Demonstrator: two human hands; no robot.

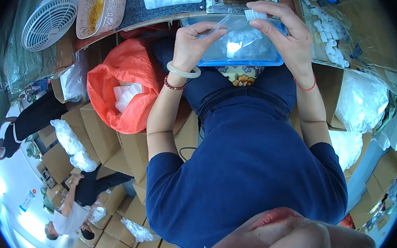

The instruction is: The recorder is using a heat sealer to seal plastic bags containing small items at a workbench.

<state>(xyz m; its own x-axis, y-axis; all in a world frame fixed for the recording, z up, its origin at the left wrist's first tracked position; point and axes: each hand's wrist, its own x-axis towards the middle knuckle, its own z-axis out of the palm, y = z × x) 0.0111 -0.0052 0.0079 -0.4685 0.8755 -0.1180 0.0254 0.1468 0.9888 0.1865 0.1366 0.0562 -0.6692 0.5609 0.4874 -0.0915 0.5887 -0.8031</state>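
Clear plastic, a blue-edged zip bag of small white pieces, lies in the person's lap, long axis running left to right. Both hands pinch its top edge: left hand closed on the left corner, right hand also gripping a small white ridged strip.

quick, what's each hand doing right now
left hand: closed, pinching the clear bag
right hand: closed on a strip of white parts
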